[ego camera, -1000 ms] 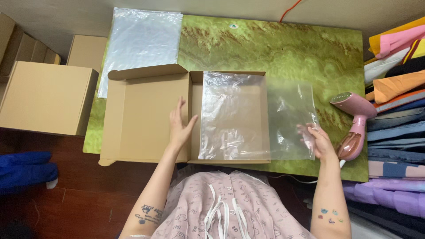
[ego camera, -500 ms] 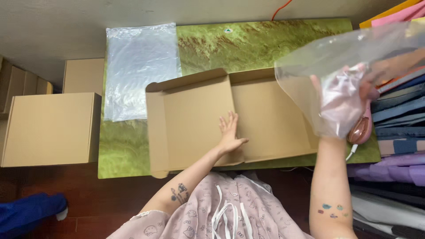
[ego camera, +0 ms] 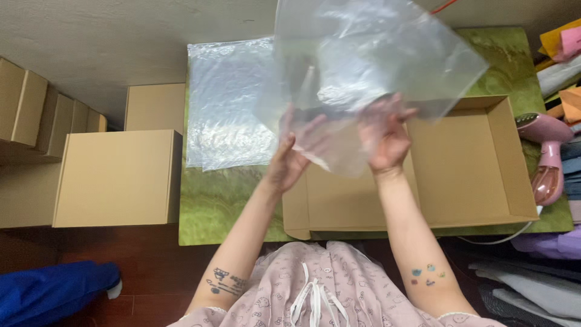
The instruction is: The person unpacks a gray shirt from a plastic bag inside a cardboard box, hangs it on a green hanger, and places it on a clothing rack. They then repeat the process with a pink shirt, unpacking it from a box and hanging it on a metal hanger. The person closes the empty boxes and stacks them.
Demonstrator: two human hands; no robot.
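Nearest the camera, a pink patterned garment (ego camera: 327,290) fills the bottom edge, cut off by the frame, and both bare forearms rise from it. To the lower left a blue cloth thing (ego camera: 51,290) lies on the dark wooden floor (ego camera: 151,284), its shape hard to make out. The left hand (ego camera: 293,157) and the right hand (ego camera: 387,136) are raised above the table, and both grip a clear plastic bag (ego camera: 369,60) by its lower edge; the fingers of each hand are closed on the film, with the fingertips partly veiled behind it, so their exact spread cannot be told. The bag hangs in the air over the open cardboard box (ego camera: 466,163), not touching it, and its top is cut off by the frame. The box lies flat on the green mat (ego camera: 212,206) with its lid folded open toward the left; what shows of its inside holds nothing, though the bag and hands hide the part where lid meets tray. Right of the box a pink hair dryer (ego camera: 548,157) lies on the mat, and beyond it folded fabrics (ego camera: 563,66) are stacked, cropped by the edge. Left of the mat stands a closed cardboard box (ego camera: 118,178), with more boxes (ego camera: 48,115) behind it. Farther back, a stack of flat clear bags (ego camera: 227,109) lies on the mat, partly screened by the held bag.
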